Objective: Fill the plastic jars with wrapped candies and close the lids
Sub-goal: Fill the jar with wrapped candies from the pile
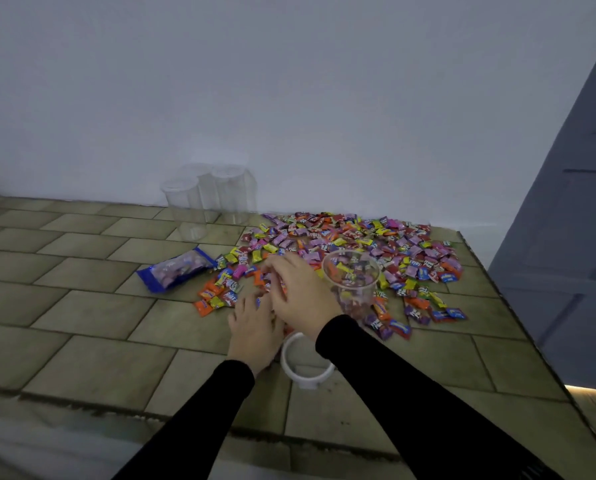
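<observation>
Far up-left of both hands: three clear empty jars [206, 199] grouped by the wall, lids apparently on but hard to tell through the haze. Left of the hands: blue candy bag [177, 273], lying flat. Left hand [253, 329] palm down at the near edge of the candies [352, 244], fingers spread and fairly straight, seemingly raking or cupping; whether anything is held underneath, cannot tell. Right hand [298, 294] just above and partly over the left, fingers curled down into the pile, apparently gathering wrappers; grip itself hidden. Just below the hands, between the two sleeves: white lid [307, 362], off, lying on the table [82, 306]. Immediately right of the right hand: open jar [352, 282], upright, standing in the pile, partly filled. Candy spread wide beyond and to the right of that. Step in hand, by judgement: scooping a handful for the open jar; filling well short of done. Next move likely calls for lifting the handful right, over the rim, without knocking the light jar, then fetching the lid from below.
</observation>
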`<state>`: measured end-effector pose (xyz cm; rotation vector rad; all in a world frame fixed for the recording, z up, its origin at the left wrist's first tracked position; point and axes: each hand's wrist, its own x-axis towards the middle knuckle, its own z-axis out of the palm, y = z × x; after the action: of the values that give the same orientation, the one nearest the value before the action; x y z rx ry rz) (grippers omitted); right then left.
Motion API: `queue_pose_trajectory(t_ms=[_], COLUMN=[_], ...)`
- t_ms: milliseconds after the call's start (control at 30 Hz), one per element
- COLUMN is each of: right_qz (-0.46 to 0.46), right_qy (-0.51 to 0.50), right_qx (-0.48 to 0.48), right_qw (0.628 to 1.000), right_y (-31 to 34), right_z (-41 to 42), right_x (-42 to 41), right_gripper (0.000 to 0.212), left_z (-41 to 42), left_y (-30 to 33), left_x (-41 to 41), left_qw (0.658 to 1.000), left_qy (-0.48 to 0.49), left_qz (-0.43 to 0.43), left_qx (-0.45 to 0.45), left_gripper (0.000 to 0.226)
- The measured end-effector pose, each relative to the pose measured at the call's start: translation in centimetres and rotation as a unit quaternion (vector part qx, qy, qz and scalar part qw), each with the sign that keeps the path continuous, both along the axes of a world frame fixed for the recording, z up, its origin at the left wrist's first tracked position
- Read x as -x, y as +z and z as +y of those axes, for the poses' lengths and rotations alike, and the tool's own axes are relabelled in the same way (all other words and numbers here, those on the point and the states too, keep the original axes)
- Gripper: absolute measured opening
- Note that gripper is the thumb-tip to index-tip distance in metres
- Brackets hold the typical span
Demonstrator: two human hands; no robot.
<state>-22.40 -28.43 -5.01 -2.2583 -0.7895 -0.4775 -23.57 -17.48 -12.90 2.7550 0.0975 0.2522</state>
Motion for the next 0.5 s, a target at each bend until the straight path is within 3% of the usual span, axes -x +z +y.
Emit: queue_pose_trajectory(t_ms=[167,233,500], right_qz=[0.212,0.237,0.296], right_qy=[-0.089,-0.129,-0.189], right_qx=[0.076,0.111,0.231], right_qw=[0.970,0.957,0.907], right_y=[-3.1,-4.2,-7.8], right_z=[1.8,1.9,3.8], right_x=[-1.0,-1.7,-4.2], right_gripper=[0.043,0.053,0.051], left_z=[1.2,1.6,4.2], left_y=[-1.1,-1.2,-1.6], left_x=[0.7,0.4,-2.1], left_qw=[0.994,0.993,0.988], left_qy=[0.015,0.029,0.121], left_qz=[0.077,0.080,0.083], left_qx=[-0.080,-0.079,-0.048], left_gripper=[0.055,0.057,0.068])
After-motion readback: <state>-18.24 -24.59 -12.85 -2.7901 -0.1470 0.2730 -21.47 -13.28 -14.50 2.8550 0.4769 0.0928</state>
